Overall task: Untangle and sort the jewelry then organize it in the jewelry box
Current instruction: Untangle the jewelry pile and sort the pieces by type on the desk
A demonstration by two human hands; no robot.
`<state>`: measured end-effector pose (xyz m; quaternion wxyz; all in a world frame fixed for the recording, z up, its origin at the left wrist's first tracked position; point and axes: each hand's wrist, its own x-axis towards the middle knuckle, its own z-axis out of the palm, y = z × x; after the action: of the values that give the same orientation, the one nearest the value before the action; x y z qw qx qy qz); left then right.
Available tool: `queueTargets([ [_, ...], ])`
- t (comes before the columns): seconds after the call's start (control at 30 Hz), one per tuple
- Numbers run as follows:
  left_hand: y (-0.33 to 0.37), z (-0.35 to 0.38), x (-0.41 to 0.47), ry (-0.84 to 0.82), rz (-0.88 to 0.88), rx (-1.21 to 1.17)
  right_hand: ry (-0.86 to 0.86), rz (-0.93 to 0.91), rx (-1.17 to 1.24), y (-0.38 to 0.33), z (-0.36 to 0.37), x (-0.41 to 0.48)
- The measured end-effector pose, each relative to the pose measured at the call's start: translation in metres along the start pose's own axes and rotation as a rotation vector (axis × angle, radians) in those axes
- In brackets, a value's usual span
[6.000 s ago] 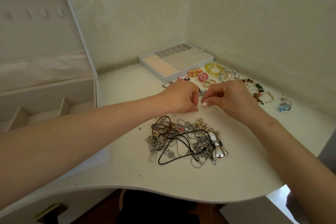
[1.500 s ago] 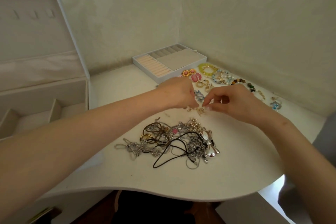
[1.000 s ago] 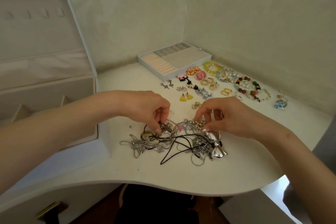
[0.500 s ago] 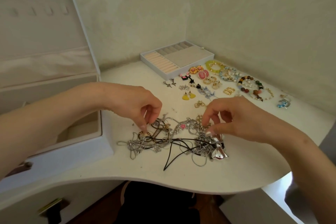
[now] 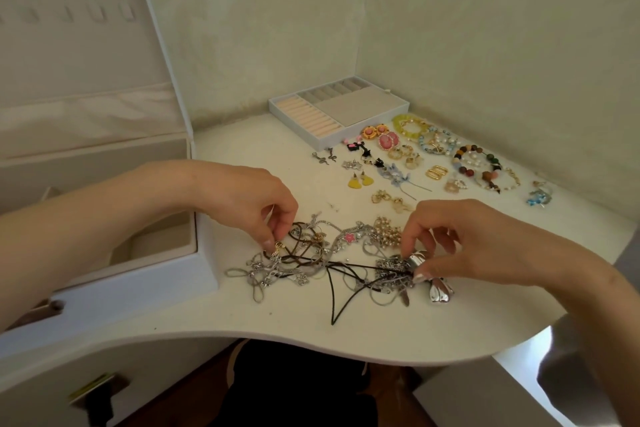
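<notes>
A tangled pile of jewelry (image 5: 332,263), with silver chains, black cords and a silver bow pendant (image 5: 438,289), lies on the white table (image 5: 433,329) in front of me. My left hand (image 5: 249,201) pinches a strand with a small gold charm at the pile's left end. At the right end my right hand (image 5: 460,239) pinches a silver piece beside the bow pendant. The open white jewelry box (image 5: 104,163) stands at the left, its lid up. Sorted earrings (image 5: 384,163) and bead bracelets (image 5: 474,159) lie spread out behind the pile.
A white ring and earring tray (image 5: 337,114) sits in the far corner against the wall. Walls close the table at the back and right. The table's curved front edge runs just below the pile. A dark floor shows under it.
Both hands came back from the sorted pieces to the tangled pile and took hold at its two ends. The pile has been pulled wider to the left.
</notes>
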<state>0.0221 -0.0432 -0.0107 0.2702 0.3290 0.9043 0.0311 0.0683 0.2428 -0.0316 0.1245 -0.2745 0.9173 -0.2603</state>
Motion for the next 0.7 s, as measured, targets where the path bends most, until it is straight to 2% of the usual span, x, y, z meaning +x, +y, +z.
queueTargets([
  [0.3,-0.003,0.0,0.0,0.013,-0.017,0.039,0.007,0.029,-0.029,0.002,0.002,-0.009],
  [0.47,-0.001,0.003,0.002,0.122,0.0,-0.092,0.012,0.034,-0.007,0.002,0.001,-0.01],
  [0.53,-0.003,0.004,0.004,0.163,-0.032,-0.054,0.016,0.042,0.004,0.004,0.0,-0.011],
  [0.7,-0.017,0.008,0.005,0.195,-0.186,0.025,0.201,0.015,0.041,0.004,-0.001,-0.008],
])
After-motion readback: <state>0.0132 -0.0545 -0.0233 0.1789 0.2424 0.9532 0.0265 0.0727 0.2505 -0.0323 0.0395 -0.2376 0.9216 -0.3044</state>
